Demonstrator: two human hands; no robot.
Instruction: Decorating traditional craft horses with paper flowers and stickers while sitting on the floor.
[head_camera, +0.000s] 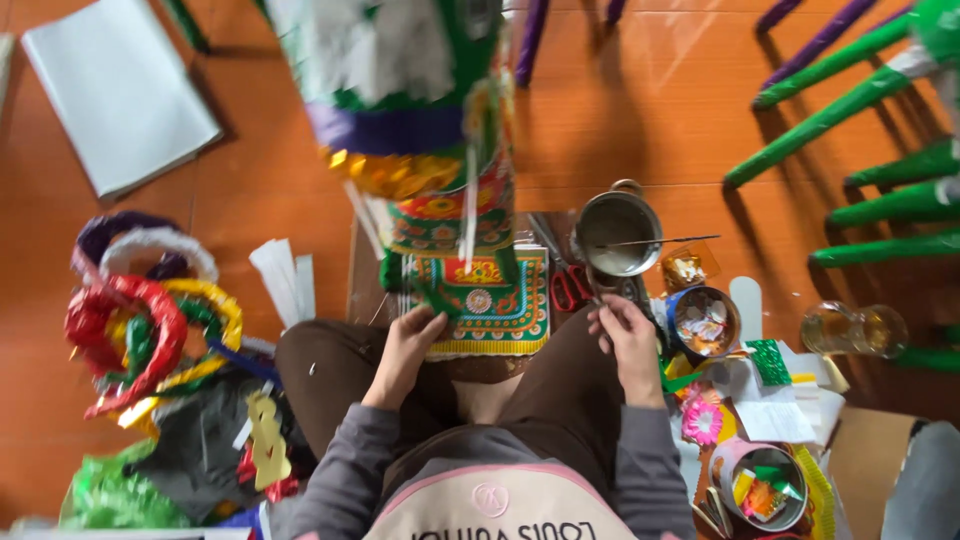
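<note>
Orange-brown wooden floor (640, 110) all around, and the person sits right on it, knees apart in dark brown trousers, grey sleeves reaching forward. Left hand (408, 345) is out ahead of the left knee, fingers curled and pinching the near edge of the tall paper-covered decorated tower (440, 150), right where a green paper piece hangs at its patterned red, green and yellow base panel (490, 300). Right hand (625, 335) is raised over the right knee, fingers bent together as if nipping something small; what it holds I cannot tell. The tower stands between the knees, straight in front, leaning up toward the camera, with purple, gold and green bands.

Just beyond the right hand sit red-handled scissors (570, 288), touching the base panel's right edge, and a round metal pot (617, 232) with a thin stick laid across its rim. Near the right wrist, a small bowl of paper scraps (704, 322); further right, a clear glass (852, 330). To the left, well apart from the left hand, a heap of foil-wrapped rings in red, yellow and white (150, 320). Top left, a flat white paper sheet (120, 90). Green paper-wrapped sticks (850, 100) fan across the top right. Bare floor lies open behind the pot.
</note>
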